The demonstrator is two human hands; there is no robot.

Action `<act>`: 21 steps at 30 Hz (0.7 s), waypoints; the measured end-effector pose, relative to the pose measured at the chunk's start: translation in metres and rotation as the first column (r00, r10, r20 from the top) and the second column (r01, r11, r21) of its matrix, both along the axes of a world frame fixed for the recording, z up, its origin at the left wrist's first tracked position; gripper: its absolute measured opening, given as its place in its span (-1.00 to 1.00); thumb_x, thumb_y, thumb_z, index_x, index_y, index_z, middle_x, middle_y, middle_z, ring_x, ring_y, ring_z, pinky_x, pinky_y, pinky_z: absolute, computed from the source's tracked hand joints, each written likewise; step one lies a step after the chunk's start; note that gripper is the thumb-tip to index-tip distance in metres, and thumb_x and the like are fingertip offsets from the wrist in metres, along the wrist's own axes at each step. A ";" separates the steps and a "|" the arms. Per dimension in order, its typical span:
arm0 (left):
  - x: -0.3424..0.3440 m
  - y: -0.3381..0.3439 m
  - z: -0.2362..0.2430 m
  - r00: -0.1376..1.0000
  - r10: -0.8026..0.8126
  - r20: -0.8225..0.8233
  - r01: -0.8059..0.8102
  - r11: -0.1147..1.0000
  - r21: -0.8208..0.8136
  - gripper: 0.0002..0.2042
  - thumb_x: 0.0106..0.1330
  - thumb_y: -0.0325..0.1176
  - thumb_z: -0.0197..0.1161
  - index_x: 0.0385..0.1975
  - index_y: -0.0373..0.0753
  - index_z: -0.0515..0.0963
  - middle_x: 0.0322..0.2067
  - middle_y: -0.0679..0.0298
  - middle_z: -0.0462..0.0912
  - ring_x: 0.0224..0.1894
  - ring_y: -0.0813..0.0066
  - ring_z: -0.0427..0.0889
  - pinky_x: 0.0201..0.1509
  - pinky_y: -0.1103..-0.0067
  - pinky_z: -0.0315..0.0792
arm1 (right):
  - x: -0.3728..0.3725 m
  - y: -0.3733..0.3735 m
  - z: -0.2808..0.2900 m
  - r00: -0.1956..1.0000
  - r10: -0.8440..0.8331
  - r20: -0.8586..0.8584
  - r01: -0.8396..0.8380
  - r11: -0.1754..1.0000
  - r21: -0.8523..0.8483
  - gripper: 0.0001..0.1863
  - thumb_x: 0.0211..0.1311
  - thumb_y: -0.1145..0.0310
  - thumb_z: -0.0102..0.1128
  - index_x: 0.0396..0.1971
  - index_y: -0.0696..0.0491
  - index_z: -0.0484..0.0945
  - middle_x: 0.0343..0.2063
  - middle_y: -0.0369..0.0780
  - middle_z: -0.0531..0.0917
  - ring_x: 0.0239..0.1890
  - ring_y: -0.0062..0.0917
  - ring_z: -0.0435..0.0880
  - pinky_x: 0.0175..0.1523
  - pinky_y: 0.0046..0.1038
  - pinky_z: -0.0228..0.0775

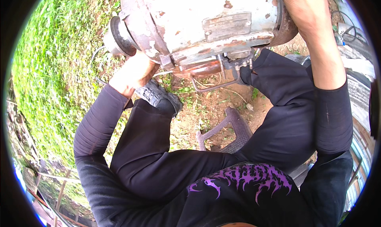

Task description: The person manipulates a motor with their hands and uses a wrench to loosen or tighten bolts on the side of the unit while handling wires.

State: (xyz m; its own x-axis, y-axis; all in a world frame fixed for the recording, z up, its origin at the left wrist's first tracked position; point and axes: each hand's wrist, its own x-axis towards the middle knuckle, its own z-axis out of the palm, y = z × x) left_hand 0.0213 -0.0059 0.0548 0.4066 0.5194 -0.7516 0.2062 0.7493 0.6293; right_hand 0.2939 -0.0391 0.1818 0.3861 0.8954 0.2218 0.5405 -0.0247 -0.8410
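A large cylindrical electric motor (178,13), with flaking pale paint and rust patches, fills the top middle of the view. A worn metal nameplate (227,26) is fixed on its side, and a dark round collar (121,36) stands out at its left end. My left hand (137,70) is against the underside of that end, fingers hidden behind the casing. At the other end, my right hand (303,3) grips the rim; its fingertips are out of sight. From the underside hangs a bent metal rod (216,87) beside a rusty bracket.
Between my legs, a brownish textured frame-like piece (240,126) rests on bare soil. My shoe (152,93) is planted below my left hand. Green grass (51,68) spreads along the left. Corrugated sheets (363,104) and a dark cable (351,28) lie at the right.
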 end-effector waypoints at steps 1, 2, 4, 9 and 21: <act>0.000 -0.002 0.000 0.992 0.016 0.129 -0.015 1.000 -0.014 -0.70 0.38 -0.31 0.16 0.08 -0.15 0.48 -0.18 0.36 0.59 -0.30 0.60 0.48 -0.26 0.58 0.39 | 0.005 0.001 -0.001 1.000 0.001 0.024 -0.001 1.000 0.005 -0.59 0.19 0.28 0.21 -0.15 0.36 0.50 -0.37 -0.18 0.65 -0.33 -0.61 0.60 -0.15 -0.59 0.44; 0.000 -0.004 -0.001 0.966 0.035 0.257 -0.026 0.999 -0.038 -0.72 0.38 -0.31 0.17 0.05 -0.15 0.49 -0.17 0.36 0.57 -0.27 0.57 0.46 -0.20 0.55 0.38 | 0.014 0.001 -0.002 0.996 0.034 0.079 -0.035 0.999 0.010 -0.58 0.19 0.27 0.21 -0.15 0.36 0.50 -0.37 -0.17 0.65 -0.33 -0.59 0.61 -0.15 -0.57 0.45; 0.004 -0.013 0.002 0.956 0.075 0.284 -0.061 0.996 -0.057 -0.77 0.35 -0.35 0.20 -0.03 -0.16 0.50 -0.23 0.38 0.55 -0.31 0.57 0.40 -0.17 0.57 0.33 | 0.019 0.000 -0.006 0.988 0.015 0.157 -0.016 1.000 0.007 -0.53 0.18 0.22 0.23 -0.14 0.36 0.49 -0.34 -0.09 0.66 -0.26 -0.48 0.65 -0.10 -0.50 0.47; -0.011 -0.031 -0.011 0.979 0.082 0.185 -0.071 0.995 -0.065 -0.83 0.33 -0.39 0.22 -0.12 -0.12 0.49 -0.33 0.49 0.48 -0.39 0.66 0.31 -0.26 0.66 0.25 | 0.013 -0.005 0.013 0.983 -0.082 0.162 0.102 0.988 -0.119 -0.48 0.19 0.16 0.20 -0.08 0.34 0.47 -0.26 0.07 0.67 -0.10 -0.27 0.68 0.00 -0.39 0.49; 0.030 -0.063 -0.013 0.918 0.376 0.124 -0.366 0.925 -0.098 -0.87 0.38 -0.28 0.15 -0.15 -0.10 0.48 -0.31 0.46 0.52 -0.29 0.58 0.43 -0.29 0.61 0.25 | 0.179 -0.057 0.058 0.821 -0.218 -0.528 0.369 0.907 0.200 -0.63 0.17 0.17 0.11 -0.12 0.08 0.60 -0.29 -0.22 0.64 -0.23 -0.36 0.60 -0.10 -0.36 0.41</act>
